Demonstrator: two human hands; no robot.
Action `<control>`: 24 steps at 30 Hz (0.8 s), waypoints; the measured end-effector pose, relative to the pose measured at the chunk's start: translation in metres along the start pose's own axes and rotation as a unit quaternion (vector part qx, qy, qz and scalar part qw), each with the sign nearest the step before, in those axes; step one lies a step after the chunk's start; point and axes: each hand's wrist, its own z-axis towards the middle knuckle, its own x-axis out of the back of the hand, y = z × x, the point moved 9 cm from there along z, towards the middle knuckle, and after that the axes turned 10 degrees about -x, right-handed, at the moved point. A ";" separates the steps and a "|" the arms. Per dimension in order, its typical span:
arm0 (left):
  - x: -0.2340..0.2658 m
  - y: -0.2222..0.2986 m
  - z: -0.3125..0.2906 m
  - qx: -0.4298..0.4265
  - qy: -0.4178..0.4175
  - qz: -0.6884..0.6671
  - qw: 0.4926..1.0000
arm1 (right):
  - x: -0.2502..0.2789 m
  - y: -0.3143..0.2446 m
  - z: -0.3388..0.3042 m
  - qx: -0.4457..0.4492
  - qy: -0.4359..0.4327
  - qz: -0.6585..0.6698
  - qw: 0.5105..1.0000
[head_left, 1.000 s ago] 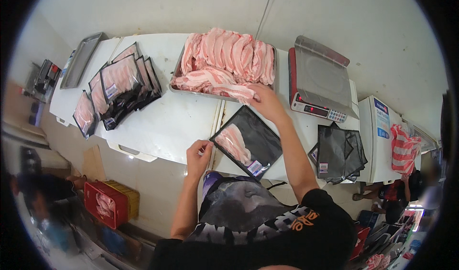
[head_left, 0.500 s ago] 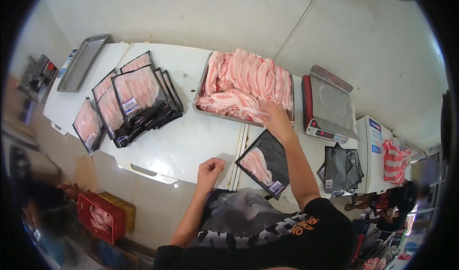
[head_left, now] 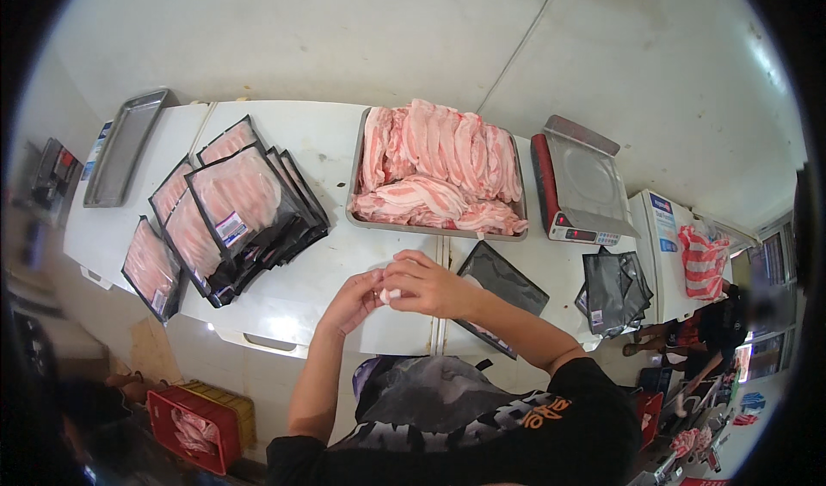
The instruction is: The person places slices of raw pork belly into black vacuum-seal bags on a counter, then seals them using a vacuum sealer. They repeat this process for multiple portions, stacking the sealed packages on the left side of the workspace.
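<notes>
Leaving the tray (head_left: 379,224), the right hand (head_left: 423,285) is now low over the counter (head_left: 335,258), where half a second ago it was pinching a strip at the tray's front edge. The left hand (head_left: 353,302), then waiting apart with curled fingers, has come up to meet it, so the two now touch, fingertips to fingers. Between them shows a small pale piece (head_left: 391,296), apparently meat; the right fingers are closed around it. Whether the left fingers also grip it or merely rest against it, I cannot tell, since the overlap hides them.

That shift suggests the reach to the tray is done for this piece and the handling has passed to both hands together. The sliced meat (head_left: 447,150) fills the tray, upright rows behind and a looser heap in front, and the strip that trailed toward the right hand is gone from the front edge.

The black pouch (head_left: 509,281) lies just to the right of the hands, partly under the right forearm (head_left: 520,327), which covers the slices seen in it a moment ago. Filled packs (head_left: 237,195) stay piled at the left, and the flat black pouches (head_left: 613,288) stay stacked at the right.
</notes>
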 end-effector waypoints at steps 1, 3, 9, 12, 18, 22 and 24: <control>-0.007 0.004 -0.003 -0.025 0.007 -0.031 0.999 | -0.004 -0.003 0.000 0.003 0.005 0.009 1.000; -0.021 0.015 -0.011 -0.053 0.027 -0.125 0.990 | -0.006 -0.006 0.003 0.008 0.014 0.032 0.999; 0.022 0.009 -0.036 -0.139 0.160 -0.137 0.968 | -0.015 0.079 -0.004 -0.198 0.092 0.111 0.970; 0.037 0.038 -0.056 -0.218 0.205 -0.021 0.954 | 0.030 0.195 -0.033 -0.398 0.123 -0.080 0.906; 0.039 0.089 -0.094 -0.280 0.264 0.055 0.921 | 0.017 0.253 -0.066 -0.511 -0.022 -0.101 0.853; 0.031 0.097 -0.099 -0.271 0.239 0.088 0.928 | 0.012 0.266 -0.073 -0.543 -0.001 -0.033 0.839; 0.019 0.097 -0.098 -0.261 0.204 0.059 0.942 | 0.012 0.263 -0.067 -0.533 -0.023 -0.007 0.846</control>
